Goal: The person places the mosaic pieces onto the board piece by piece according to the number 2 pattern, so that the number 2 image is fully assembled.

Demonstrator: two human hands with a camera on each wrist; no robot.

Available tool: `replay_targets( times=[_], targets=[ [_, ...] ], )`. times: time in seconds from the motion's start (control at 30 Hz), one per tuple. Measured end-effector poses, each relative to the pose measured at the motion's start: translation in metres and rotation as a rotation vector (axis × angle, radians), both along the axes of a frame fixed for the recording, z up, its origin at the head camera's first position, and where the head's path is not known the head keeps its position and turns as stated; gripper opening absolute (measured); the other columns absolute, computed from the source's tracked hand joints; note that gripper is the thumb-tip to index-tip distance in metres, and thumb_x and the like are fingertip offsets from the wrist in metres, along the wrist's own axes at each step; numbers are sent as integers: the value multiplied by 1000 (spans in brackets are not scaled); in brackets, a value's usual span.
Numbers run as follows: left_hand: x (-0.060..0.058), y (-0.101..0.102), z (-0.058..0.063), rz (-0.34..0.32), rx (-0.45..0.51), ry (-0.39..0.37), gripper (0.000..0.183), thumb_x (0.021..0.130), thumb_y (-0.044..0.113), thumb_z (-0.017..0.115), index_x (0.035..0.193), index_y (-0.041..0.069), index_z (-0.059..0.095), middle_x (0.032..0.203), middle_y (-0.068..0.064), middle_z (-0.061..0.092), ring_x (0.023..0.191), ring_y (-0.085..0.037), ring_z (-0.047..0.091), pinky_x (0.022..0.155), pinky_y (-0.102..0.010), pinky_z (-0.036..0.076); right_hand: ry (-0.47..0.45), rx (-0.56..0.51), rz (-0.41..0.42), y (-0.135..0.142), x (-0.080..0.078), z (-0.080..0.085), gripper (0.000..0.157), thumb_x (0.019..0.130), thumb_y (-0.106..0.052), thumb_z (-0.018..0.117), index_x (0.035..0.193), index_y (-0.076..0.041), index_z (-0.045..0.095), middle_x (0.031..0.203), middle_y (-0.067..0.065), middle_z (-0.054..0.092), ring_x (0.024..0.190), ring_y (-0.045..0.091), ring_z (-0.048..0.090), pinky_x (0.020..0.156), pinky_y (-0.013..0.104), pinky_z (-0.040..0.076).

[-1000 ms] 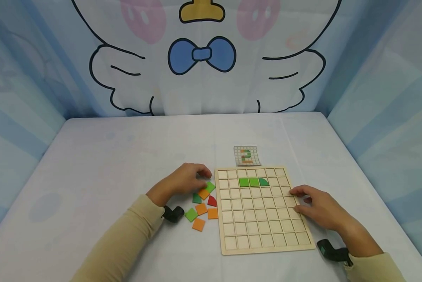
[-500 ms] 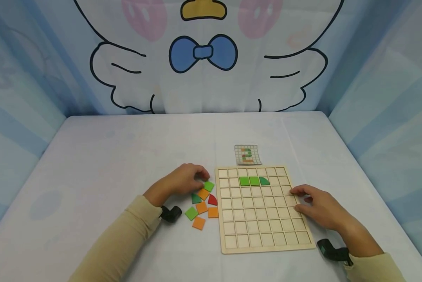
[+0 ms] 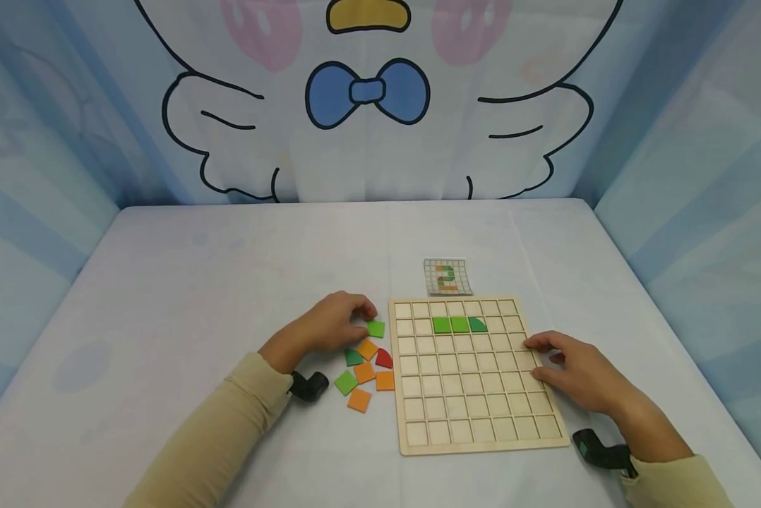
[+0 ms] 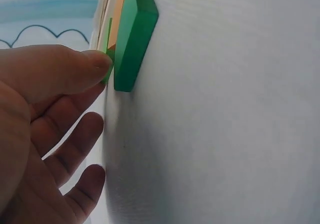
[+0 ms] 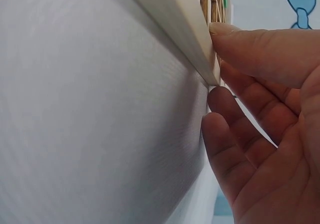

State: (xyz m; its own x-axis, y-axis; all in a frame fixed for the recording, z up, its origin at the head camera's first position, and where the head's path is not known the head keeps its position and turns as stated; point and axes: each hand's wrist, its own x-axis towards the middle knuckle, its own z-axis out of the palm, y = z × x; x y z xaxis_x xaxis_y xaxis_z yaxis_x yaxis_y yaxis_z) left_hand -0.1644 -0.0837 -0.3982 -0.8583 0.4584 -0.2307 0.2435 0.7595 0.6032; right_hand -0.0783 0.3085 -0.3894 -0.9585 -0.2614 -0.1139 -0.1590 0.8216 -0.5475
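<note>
In the head view my left hand [image 3: 330, 321] is at the top of a small pile of loose tiles. Its thumb and forefinger pinch a light green square tile [image 3: 376, 329]; in the left wrist view the thumb tip covers part of that tile [image 4: 106, 69]. Beside the pile lies a wooden grid board [image 3: 476, 449], with two light green squares [image 3: 450, 324] and a dark green quarter-round tile [image 3: 478, 325] in one row near the top. My right hand [image 3: 577, 370] rests on the board's right edge, thumb on the rim [image 5: 197, 34], fingers relaxed.
Several orange square tiles [image 3: 358, 401], another green square [image 3: 345, 382], a dark green rounded tile [image 3: 354, 358] and a red rounded tile [image 3: 383, 359] lie left of the board. A small printed pattern card [image 3: 447, 276] lies beyond its far edge. Fabric walls surround the white table [image 3: 228, 268].
The light green square at my left fingers has turned straighter and moved slightly away from the orange tile beneath it. My right hand stays on the board's edge.
</note>
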Motion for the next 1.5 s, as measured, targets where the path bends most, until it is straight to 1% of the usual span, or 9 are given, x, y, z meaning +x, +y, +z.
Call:
replay_targets(
  times=[0.27, 0.43, 0.63, 0.93, 1.1, 1.37, 1.5],
  targets=[
    [-1, 1, -2, 10, -7, 31, 27, 88, 12, 75, 114, 10, 68, 106, 3, 65, 101, -18, 54, 97, -36, 45, 7, -2, 8, 1, 0, -1, 40, 91, -11, 72, 128, -3, 61, 125, 15, 63, 108, 34, 59, 89, 52, 47],
    [-1, 3, -1, -1, -16, 30, 27, 88, 10, 74, 115, 10, 68, 106, 3, 66, 101, -19, 55, 98, -36, 45, 9, -1, 3, 0, 0, -1, 40, 90, -11, 72, 127, -3, 61, 125, 17, 63, 106, 35, 60, 89, 52, 47],
    [-2, 5, -2, -2, -32, 57, 26, 88, 12, 76, 113, 10, 69, 103, 3, 66, 96, -18, 55, 94, -35, 46, 16, 4, 3, 0, -1, -1, 40, 90, -10, 71, 128, -2, 61, 126, 18, 63, 106, 36, 60, 89, 53, 47],
    [-1, 6, 2, 12, -34, 44, 27, 88, 14, 76, 113, 8, 69, 104, 1, 66, 96, -19, 55, 94, -36, 47, 10, 4, 3, 0, -1, -2, 40, 90, -10, 72, 127, -2, 61, 125, 17, 63, 106, 35, 60, 89, 52, 47],
    [-2, 6, 5, 32, -25, 48, 28, 88, 16, 76, 114, 9, 68, 108, 0, 66, 100, -19, 56, 97, -36, 46, 9, 5, 4, 0, -2, -1, 40, 90, -10, 72, 128, -2, 61, 125, 17, 63, 106, 35, 60, 89, 52, 47],
    [0, 18, 14, -8, 0, 44, 27, 90, 16, 75, 116, 9, 67, 111, 0, 66, 105, -20, 56, 98, -36, 46, -2, 11, -3, 0, -2, -1, 41, 90, -12, 72, 128, -3, 61, 126, 17, 63, 106, 35, 60, 89, 52, 47],
    [1, 27, 16, -35, 22, 39, 27, 91, 17, 74, 116, 10, 68, 112, 0, 66, 106, -20, 56, 99, -36, 46, -5, 12, -6, 0, -2, -1, 41, 90, -12, 72, 128, -3, 61, 126, 17, 62, 106, 35, 60, 89, 52, 47]
  ],
)
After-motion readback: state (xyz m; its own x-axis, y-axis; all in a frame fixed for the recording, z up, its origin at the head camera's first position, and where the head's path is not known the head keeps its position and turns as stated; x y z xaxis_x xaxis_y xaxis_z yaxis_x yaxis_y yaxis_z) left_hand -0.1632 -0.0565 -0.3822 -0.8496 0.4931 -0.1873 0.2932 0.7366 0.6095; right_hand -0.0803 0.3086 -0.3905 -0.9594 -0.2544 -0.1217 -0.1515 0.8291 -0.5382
